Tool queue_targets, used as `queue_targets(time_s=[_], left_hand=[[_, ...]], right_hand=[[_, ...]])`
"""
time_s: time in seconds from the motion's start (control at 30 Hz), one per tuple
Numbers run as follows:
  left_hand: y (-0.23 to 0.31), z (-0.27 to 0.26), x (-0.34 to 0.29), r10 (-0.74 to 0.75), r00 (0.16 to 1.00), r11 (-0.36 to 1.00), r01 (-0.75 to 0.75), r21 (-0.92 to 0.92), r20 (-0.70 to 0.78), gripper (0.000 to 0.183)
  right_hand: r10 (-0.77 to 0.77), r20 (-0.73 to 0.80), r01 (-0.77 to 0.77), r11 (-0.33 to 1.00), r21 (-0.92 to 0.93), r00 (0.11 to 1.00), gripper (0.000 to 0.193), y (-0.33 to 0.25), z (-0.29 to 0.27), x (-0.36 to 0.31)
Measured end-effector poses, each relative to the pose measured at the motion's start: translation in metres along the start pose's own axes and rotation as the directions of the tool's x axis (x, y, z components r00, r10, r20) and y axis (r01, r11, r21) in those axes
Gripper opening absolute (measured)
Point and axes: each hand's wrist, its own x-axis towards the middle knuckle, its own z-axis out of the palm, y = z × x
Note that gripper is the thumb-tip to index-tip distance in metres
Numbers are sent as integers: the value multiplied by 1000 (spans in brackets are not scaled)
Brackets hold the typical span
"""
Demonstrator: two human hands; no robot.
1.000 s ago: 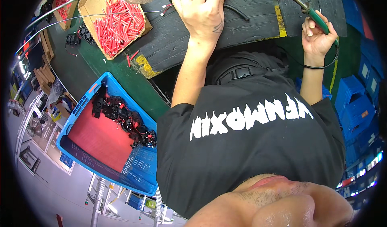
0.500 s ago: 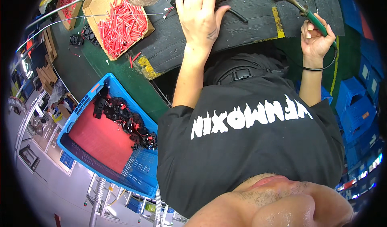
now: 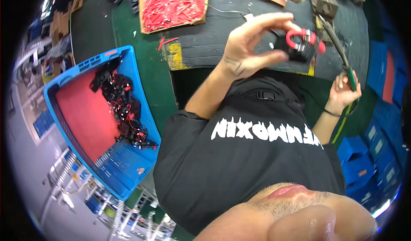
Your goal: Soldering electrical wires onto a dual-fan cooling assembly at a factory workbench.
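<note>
My left hand [image 3: 250, 48] is raised over the near edge of the black workbench [image 3: 205, 48]. Between its thumb and fingers is a small black housing [image 3: 299, 50] with a thick red wire loop on top; motion blurs its details. A thin lead with a small white connector [image 3: 249, 17] lies just behind the hand. On the right, my right hand [image 3: 343, 91] is closed around the green handle of a soldering iron [image 3: 336, 42]. Its metal shaft slants back to the left, the tip end close to a grey metal block [image 3: 324, 3].
A cardboard box [image 3: 143, 10] of red tube-like pieces [image 3: 175, 5] stands at the back left, two loose pieces beside it. Left of me, a blue crate [image 3: 143, 104] holds black wired parts [image 3: 124, 99]. Blue bins [image 3: 357, 168] stand at right.
My left hand has lifted from the bench and come nearer with the black housing. The iron in my right hand now sits lower in view. The whole view has turned somewhat.
</note>
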Motion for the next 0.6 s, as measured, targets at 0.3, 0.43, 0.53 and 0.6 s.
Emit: queue_targets(time_s=[0.3, 0.43, 0.53, 0.6], left_hand=[[96, -94, -46, 169, 723, 981, -55, 188, -670, 66], [92, -193, -31, 397, 781, 498, 258, 828, -482, 59], [92, -205, 31, 263, 875, 177, 370, 912, -406, 46], [51, -265, 47, 321, 921, 380, 86, 921, -219, 27]], right_hand=[[-5, 4, 5, 998, -61, 1000, 53, 7, 19, 12], [39, 25, -37, 995, -93, 999, 52, 20, 40, 9], [19, -7, -20, 991, -130, 1000, 51, 25, 45, 5], [-22, -18, 19, 991, -136, 1000, 50, 26, 45, 1]])
